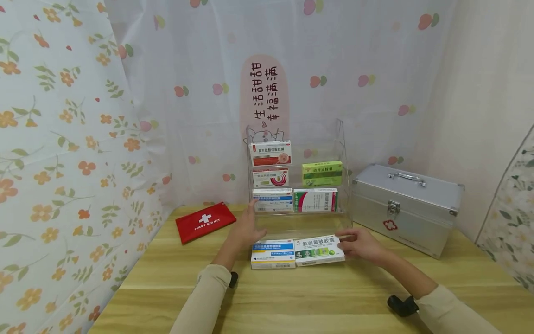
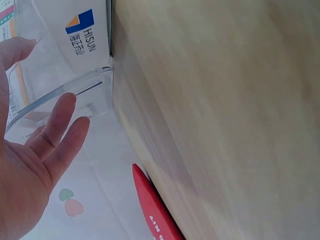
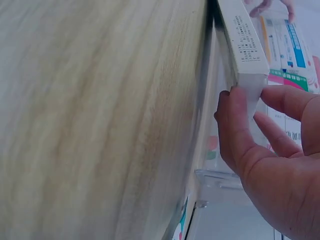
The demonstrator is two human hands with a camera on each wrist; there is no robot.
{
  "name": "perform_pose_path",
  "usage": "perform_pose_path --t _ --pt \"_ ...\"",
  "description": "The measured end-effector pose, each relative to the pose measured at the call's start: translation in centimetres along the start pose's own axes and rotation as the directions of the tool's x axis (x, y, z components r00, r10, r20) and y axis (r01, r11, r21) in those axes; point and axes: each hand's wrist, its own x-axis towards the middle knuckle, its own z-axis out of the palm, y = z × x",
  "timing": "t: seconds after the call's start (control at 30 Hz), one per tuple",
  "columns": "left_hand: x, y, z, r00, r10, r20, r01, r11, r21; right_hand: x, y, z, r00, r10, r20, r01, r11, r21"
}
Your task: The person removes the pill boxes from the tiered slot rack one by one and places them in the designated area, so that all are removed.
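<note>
My right hand (image 1: 360, 244) pinches the right end of a white and green medicine box (image 1: 319, 250), which lies slightly askew before a clear rack (image 1: 300, 225). In the right wrist view, the thumb and fingers close around the end of that box (image 3: 245, 45). Beside it on the table sits a blue and white medicine box (image 1: 273, 255). My left hand (image 1: 244, 228) is at the rack's left edge, its fingers spread and holding nothing. The left wrist view has this hand (image 2: 30, 165) by the clear rack edge (image 2: 65, 90).
The rack's tiers hold several boxes, among them a red and white box (image 1: 271, 154), a green box (image 1: 322, 174) and a pink-edged white box (image 1: 315, 200). A red first aid pouch (image 1: 205, 222) lies at left. A silver case (image 1: 404, 208) stands at right.
</note>
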Motion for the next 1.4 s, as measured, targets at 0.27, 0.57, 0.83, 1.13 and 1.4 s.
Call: perform_pose_path --t 0.27,0.57,0.83,1.13,1.4 --pt "0.0 -0.3 0.0 1.000 0.026 0.002 -0.026 1.000 -0.006 -0.2 -0.6 0.2 1.000 -0.009 -0.009 0.009 0.998 -0.067" --pt "0.0 -0.4 0.0 0.999 0.037 -0.006 -0.037 0.999 -0.004 0.0 -0.9 0.3 1.000 0.013 -0.019 -0.016 0.990 -0.137" --pt "-0.1 -0.1 -0.2 0.999 0.031 -0.013 -0.032 0.999 -0.028 0.2 -1.1 0.2 0.999 0.028 -0.046 -0.036 0.980 -0.195" --pt "-0.2 0.2 -0.7 1.000 0.014 -0.021 -0.014 1.000 -0.001 0.5 -1.6 -0.6 0.993 -0.108 -0.057 0.096 0.979 -0.179" --pt "-0.3 0.3 -0.7 1.000 0.015 -0.020 -0.016 1.000 -0.016 0.8 -3.0 -0.7 0.950 -0.267 -0.163 0.212 0.932 -0.296"
